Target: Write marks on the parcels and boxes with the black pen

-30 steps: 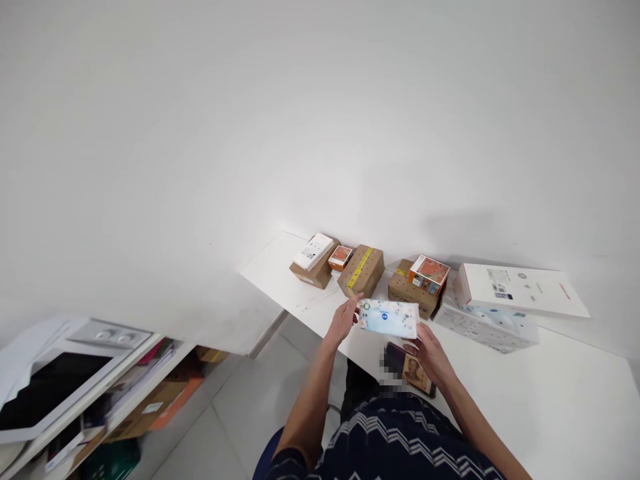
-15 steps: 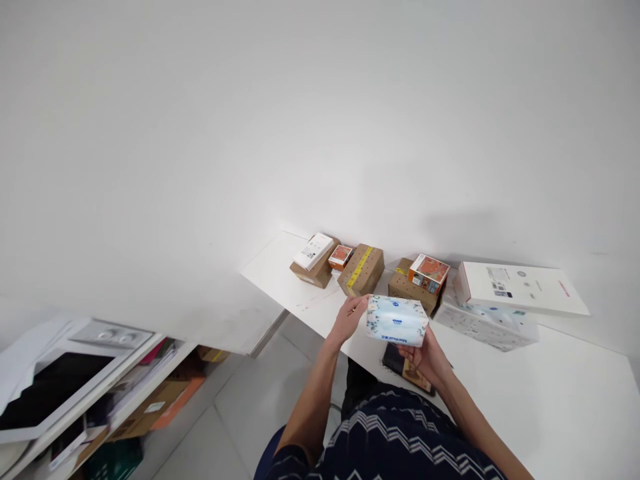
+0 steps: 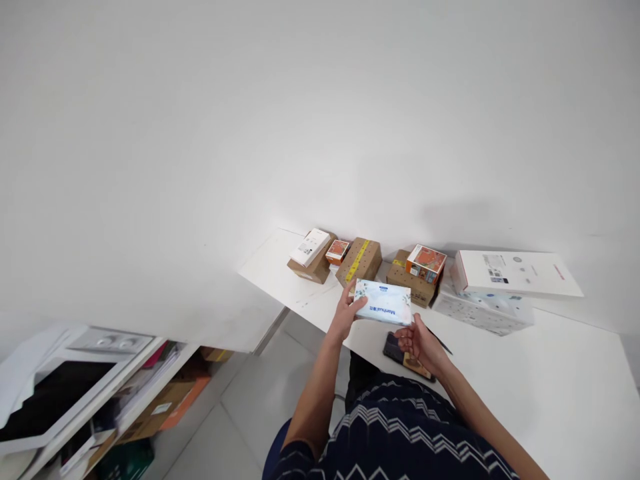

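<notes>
A pale blue, soft tissue pack [image 3: 384, 301] with floral corners and upside-down blue lettering is held above the table edge. My left hand [image 3: 345, 313] grips its left end, the thumb lying on the printed face. At the lower right corner, my right hand [image 3: 421, 343] has its fingers curled and seems to pinch the pack's edge; the exact contact is partly hidden. Beneath that hand lies a dark phone-like item [image 3: 393, 345], with a banknote-like portrait [image 3: 417, 367] at its right part. A thin dark stick [image 3: 444, 345] shows beside the right wrist.
Along the wall on the white table [image 3: 565, 380] stand a taped brown carton [image 3: 367, 261], another carton [image 3: 400, 275] under an orange box [image 3: 426, 261], and a small orange box [image 3: 338, 251]. A long white box [image 3: 525, 273] tops a wrapped pack [image 3: 483, 313]. Cluttered shelving [image 3: 125, 380] is lower left.
The tissue pack has turned, its larger lettered face now showing, and has shifted slightly left. My left thumb has come onto its face; my right hand has moved lower along its right corner.
</notes>
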A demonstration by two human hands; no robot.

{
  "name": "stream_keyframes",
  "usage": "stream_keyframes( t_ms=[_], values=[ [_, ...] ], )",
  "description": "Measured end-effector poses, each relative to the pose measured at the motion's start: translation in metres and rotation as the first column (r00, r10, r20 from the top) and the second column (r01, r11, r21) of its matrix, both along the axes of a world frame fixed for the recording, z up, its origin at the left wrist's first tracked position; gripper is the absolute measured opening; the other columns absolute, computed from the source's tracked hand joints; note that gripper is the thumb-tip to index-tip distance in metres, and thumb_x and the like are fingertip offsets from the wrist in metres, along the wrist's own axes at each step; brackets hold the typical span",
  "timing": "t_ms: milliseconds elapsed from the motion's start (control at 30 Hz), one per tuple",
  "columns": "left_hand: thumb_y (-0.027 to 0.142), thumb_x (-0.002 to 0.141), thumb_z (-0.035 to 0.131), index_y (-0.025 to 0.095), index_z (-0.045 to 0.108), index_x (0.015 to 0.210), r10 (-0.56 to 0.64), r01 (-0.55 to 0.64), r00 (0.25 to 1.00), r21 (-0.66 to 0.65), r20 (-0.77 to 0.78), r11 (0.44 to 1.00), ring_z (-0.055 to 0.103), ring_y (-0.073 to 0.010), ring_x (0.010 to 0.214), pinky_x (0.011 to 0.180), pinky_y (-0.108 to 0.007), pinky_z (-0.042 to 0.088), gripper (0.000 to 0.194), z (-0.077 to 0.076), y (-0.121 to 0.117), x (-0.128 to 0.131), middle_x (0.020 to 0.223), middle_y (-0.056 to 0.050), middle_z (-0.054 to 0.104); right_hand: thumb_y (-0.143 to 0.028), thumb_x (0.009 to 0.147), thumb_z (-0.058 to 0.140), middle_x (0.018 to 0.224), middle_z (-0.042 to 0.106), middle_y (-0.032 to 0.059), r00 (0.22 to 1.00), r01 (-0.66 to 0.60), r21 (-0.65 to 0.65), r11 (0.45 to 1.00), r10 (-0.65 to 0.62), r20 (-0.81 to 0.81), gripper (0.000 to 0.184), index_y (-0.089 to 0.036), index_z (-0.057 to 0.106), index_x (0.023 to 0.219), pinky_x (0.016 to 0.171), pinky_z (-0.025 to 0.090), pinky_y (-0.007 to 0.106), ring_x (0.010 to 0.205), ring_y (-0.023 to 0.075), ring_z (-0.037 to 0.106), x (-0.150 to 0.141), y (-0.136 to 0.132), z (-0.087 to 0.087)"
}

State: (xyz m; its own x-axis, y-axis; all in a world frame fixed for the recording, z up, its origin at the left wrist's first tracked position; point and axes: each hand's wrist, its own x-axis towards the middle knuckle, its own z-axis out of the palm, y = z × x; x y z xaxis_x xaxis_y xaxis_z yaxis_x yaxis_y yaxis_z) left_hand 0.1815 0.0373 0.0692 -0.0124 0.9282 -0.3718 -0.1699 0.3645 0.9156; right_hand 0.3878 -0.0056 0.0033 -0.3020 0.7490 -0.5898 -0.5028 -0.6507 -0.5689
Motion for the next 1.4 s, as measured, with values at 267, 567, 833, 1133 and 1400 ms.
stream_keyframes(
  t_ms=[267, 567, 833, 1133, 1400],
  values=[
    [0.051, 0.075, 0.067, 0.030, 0.039, 0.140, -0.065, 0.068, 0.998, -0.140, 0.025, 0.988, 0.061, -0.0162, 0.079, 0.061, -0.027, 0.053, 0.074, -0.002, -0.004, -0.001, 0.108, -0.006, 0.061, -0.055, 0.080, 0.062, 0.119, 0.067, 0.0004, 0.980, 0.125, 0.269, 0.955, -0.161, 0.116, 0.049, -0.032, 0.056, 0.123, 0.072, 0.054, 0.029, 0.092, 0.0184, 0.066, -0.007, 0.000, 0.003],
    [0.059, 0.063, 0.076, 0.027, 0.038, 0.144, -0.313, 0.324, 0.940, 0.061, -0.138, 0.944, 0.052, -0.0285, 0.116, 0.095, -0.040, 0.045, 0.095, 0.002, -0.005, -0.016, 0.149, -0.011, 0.039, -0.058, 0.082, 0.058, 0.097, 0.074, 0.0051, 0.988, 0.122, 0.177, 0.977, -0.136, 0.071, 0.042, -0.023, 0.062, 0.105, 0.061, 0.056, 0.030, 0.080, 0.0209, 0.070, -0.006, -0.001, -0.003],
    [0.039, 0.058, 0.084, 0.031, 0.025, 0.144, -0.191, 0.211, 0.975, 0.204, -0.114, 0.956, 0.040, -0.0306, 0.130, 0.099, -0.042, 0.042, 0.104, -0.012, -0.007, 0.014, 0.150, -0.011, 0.030, -0.048, 0.088, 0.056, 0.072, 0.070, 0.0037, 0.993, 0.087, 0.019, 0.996, -0.088, 0.077, 0.031, -0.018, 0.062, 0.095, 0.049, 0.051, 0.023, 0.052, 0.0122, 0.061, -0.020, -0.005, 0.005],
    [0.035, 0.062, 0.080, 0.024, 0.019, 0.139, 0.064, -0.015, 0.987, 0.314, -0.146, 0.949, 0.044, -0.0275, 0.126, 0.106, -0.040, 0.036, 0.099, -0.022, -0.008, 0.043, 0.139, -0.014, 0.041, -0.054, 0.081, 0.062, 0.074, 0.071, 0.0056, 0.985, 0.019, 0.071, 0.997, -0.031, 0.169, 0.034, -0.020, 0.066, 0.083, 0.054, 0.052, 0.028, 0.055, 0.0150, 0.062, -0.028, -0.014, -0.005],
    [0.030, 0.059, 0.081, 0.026, 0.009, 0.148, 0.143, -0.118, 0.986, 0.249, -0.083, 0.961, 0.032, -0.0310, 0.138, 0.108, -0.039, 0.034, 0.114, -0.024, -0.002, 0.049, 0.151, -0.013, 0.030, -0.063, 0.079, 0.056, 0.061, 0.068, 0.0043, 0.963, -0.114, 0.170, 0.979, 0.066, 0.263, 0.047, -0.018, 0.068, 0.075, 0.060, 0.048, 0.030, 0.057, 0.0168, 0.061, -0.030, -0.019, -0.013]
  ],
)
